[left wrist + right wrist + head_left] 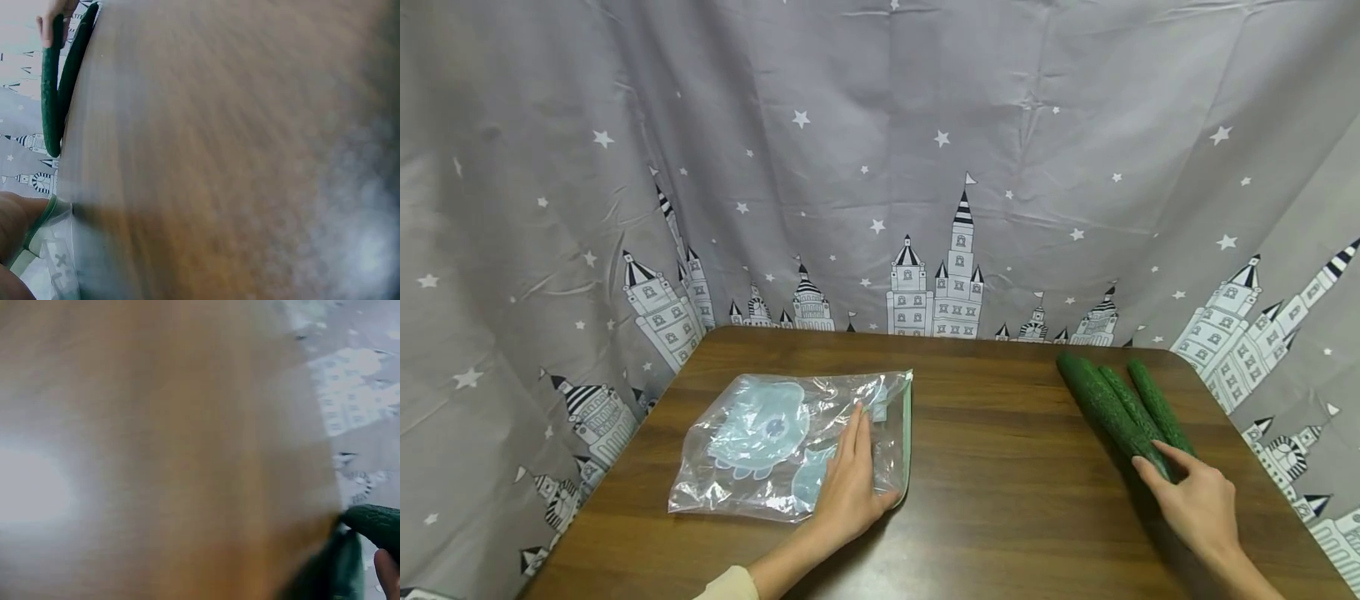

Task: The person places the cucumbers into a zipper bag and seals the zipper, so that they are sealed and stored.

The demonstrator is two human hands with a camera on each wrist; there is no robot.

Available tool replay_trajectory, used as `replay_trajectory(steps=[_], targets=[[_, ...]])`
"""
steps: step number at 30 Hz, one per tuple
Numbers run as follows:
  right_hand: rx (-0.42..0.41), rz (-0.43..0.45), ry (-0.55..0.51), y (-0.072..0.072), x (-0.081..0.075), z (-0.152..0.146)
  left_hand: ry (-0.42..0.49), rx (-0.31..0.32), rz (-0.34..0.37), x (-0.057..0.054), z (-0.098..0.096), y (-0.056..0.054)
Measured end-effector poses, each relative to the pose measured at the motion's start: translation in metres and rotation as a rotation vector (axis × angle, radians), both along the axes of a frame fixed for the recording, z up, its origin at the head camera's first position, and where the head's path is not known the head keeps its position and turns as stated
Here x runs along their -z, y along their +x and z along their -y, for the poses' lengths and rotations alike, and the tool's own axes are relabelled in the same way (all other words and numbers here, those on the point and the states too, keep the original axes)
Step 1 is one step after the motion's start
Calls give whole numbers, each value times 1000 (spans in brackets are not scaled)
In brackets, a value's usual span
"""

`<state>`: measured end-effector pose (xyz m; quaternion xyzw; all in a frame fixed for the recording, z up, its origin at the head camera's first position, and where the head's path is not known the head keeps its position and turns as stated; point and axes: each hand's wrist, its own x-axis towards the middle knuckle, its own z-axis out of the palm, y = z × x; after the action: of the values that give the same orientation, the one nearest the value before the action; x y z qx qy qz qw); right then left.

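My left hand [850,483] lies across a clear plastic zip bag [775,492] with pale blue cartoon prints, its fingers stretched out and its thumb by the green zip strip [907,425]. The bag lies flat, its zip edge to the right. My right hand [1202,500] grips the near end of a long dark green cucumber [1101,404], the leftmost of three. In the left wrist view this cucumber [50,100] slants away from another one [74,62]. A middle cucumber [1131,400] and a right one [1161,408] lie beside it, their near ends partly behind the hand.
Both the bag and the cucumbers are on a brown wooden table [992,467] with rounded back corners. Behind it and along both sides hangs a grey curtain [850,108] printed with white stars and castles. Bare wood separates the bag from the cucumbers.
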<state>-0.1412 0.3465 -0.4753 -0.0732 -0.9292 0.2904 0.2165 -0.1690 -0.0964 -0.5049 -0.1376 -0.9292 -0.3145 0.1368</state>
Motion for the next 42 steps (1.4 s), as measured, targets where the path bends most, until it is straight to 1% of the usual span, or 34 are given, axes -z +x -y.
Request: replay_trajectory(steps=[2,3,5,7,9,11,15,19,22,25,27,32,36,42], targets=[[40,30,-276,-2,-9,-7,0,-12,-10,-1,0,0],[41,34,-442,-4,-14,-10,1,-16,-13,-1,0,0],[17,29,-780,-7,-22,-16,-3,-23,-17,-1,1,0],[-34,19,-1074,-9,-30,-20,-5,-26,-21,-1,1,0],[-86,5,-1210,-10,-36,-21,-5,-25,-22,-1,1,0],[-123,-1,-1274,-12,-41,-21,-4,-21,-23,-2,1,0],[-213,0,-1332,-17,-46,-16,4,-21,-25,-2,1,0],[-347,10,-1342,-23,-50,-10,9,-32,-28,-3,1,0],[-456,-5,-1325,-26,-54,-7,13,-28,-28,-4,0,0],[-538,-9,-1280,-28,-58,-4,18,-20,-25,-5,0,0],[-567,5,-1236,-30,-61,-2,20,-18,-27,-6,-1,-1],[-596,59,-1155,-33,-66,4,12,-24,-27,-6,-1,-1],[-628,108,-1126,-34,-66,10,13,-28,-17,-5,-1,0],[-660,189,-1028,-36,-62,27,24,-28,-4,-4,-3,-1]])
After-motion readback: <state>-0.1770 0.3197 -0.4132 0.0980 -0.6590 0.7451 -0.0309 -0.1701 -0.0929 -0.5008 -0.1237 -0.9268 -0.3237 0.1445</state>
